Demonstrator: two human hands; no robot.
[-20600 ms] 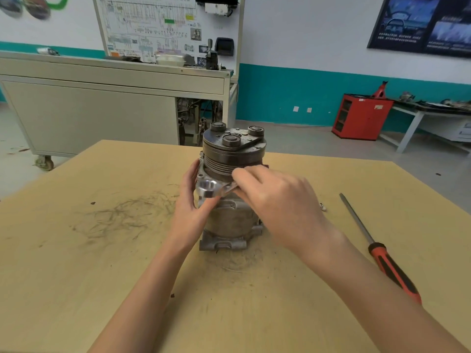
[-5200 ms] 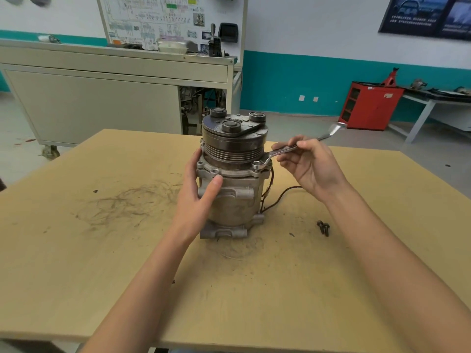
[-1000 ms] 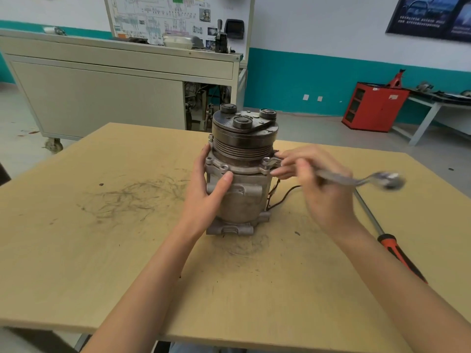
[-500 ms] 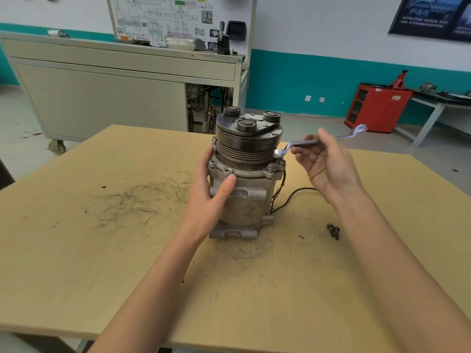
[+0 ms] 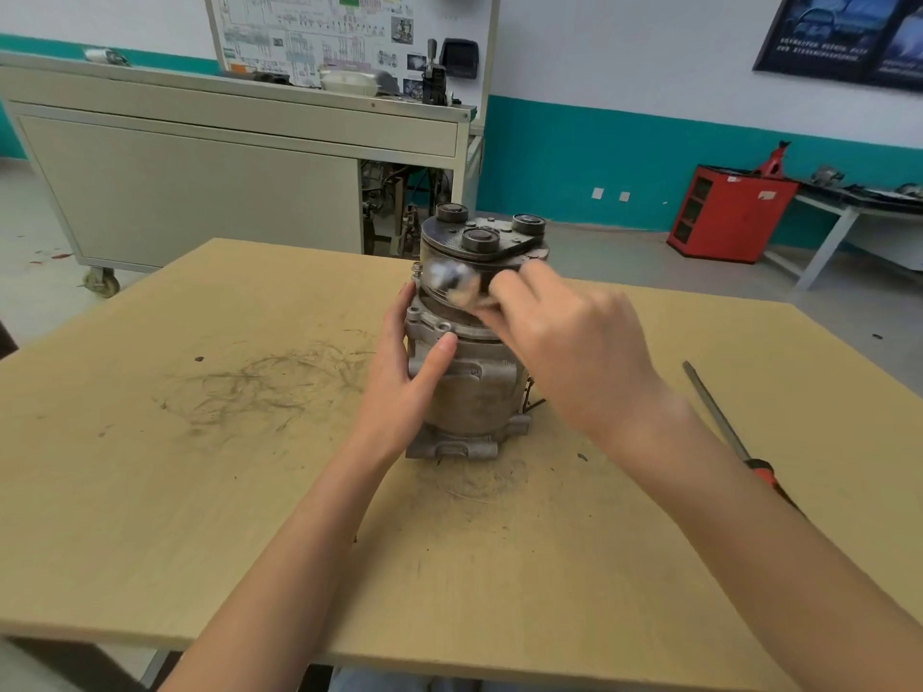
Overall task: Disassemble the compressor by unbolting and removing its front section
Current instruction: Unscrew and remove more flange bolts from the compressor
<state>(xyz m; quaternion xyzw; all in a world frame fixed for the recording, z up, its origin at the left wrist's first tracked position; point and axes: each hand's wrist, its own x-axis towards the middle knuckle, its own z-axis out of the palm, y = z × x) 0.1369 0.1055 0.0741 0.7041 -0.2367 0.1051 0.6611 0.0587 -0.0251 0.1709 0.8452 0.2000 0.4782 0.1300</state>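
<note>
The grey metal compressor stands upright in the middle of the table, its pulley and dark clutch plate on top. My left hand grips the left side of its body, thumb across the front below the flange. My right hand is in front of the pulley and holds a small metal wrench, whose blurred end shows at the pulley's front left. The flange's right side is hidden behind my right hand.
A red-handled screwdriver lies on the wooden table to the right, partly under my right forearm. Dark scuff marks cover the table left of the compressor. A beige cabinet on wheels stands behind.
My right hand has swung the wrench from the compressor's right side across to its front, over the pulley. My left hand keeps its grip on the body.
</note>
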